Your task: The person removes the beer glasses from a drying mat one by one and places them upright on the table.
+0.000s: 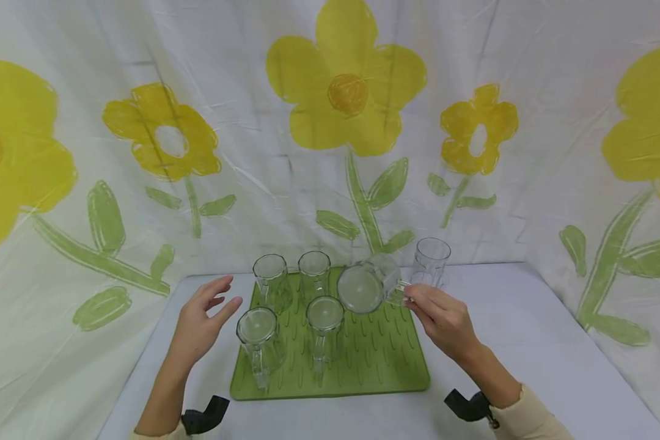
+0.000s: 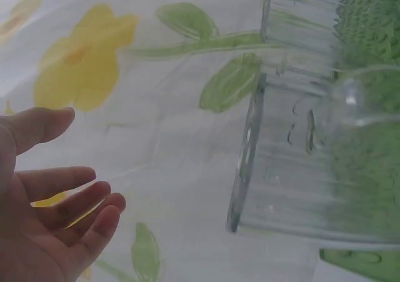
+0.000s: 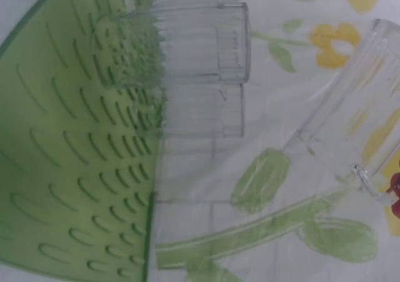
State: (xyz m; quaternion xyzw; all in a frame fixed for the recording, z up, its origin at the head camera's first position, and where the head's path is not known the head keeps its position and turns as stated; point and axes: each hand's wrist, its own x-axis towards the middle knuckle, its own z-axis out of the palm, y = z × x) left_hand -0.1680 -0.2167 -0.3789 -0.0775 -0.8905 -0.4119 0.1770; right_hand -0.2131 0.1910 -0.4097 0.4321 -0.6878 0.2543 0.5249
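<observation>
A clear glass mug (image 1: 385,275) is held tilted above the back right part of a green ridged mat (image 1: 374,360), one round end toward the head camera. My right hand (image 1: 442,318) grips it by the handle. That same mug (image 3: 340,100) slants at the right of the right wrist view. Left of the mat, my left hand (image 1: 195,324) hovers with fingers apart, holding nothing. Closest to it stand a front left glass mug (image 1: 261,342) and a back left glass mug (image 1: 274,287), both upright on the mat.
Two more glass mugs stand on the mat, a front middle mug (image 1: 326,330) and a back middle mug (image 1: 315,275). Another clear glass (image 1: 431,263) stands at the back right of the white table (image 1: 506,330). Behind hangs a flowered curtain (image 1: 242,195).
</observation>
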